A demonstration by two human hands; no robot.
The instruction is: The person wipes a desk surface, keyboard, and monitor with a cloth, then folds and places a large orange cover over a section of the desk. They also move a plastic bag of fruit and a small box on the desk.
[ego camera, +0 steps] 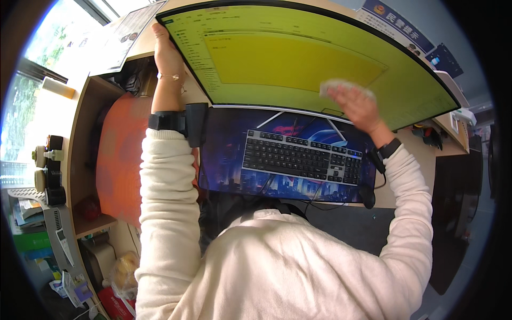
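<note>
A wide curved computer monitor (296,60) stands before me, its screen lit yellow-green with windows open. At its left edge is my left hand (168,54), the thumb up and the fingers hidden behind the frame. My right hand (354,104) is over the lower right half of the screen, blurred. A whitish cloth or tissue (326,86) lies under its fingers, against the screen. Below the monitor a black and grey keyboard (304,156) rests on a dark city-print desk mat (224,160). A black mouse (367,196) sits at the mat's lower right corner.
An orange mat or cover (120,160) lies left of the desk mat. A wooden shelf unit (82,148) borders the left side, with small jars (40,156) on top. Printed notices (400,24) stand behind the monitor. Cables (316,204) hang off the desk's front edge.
</note>
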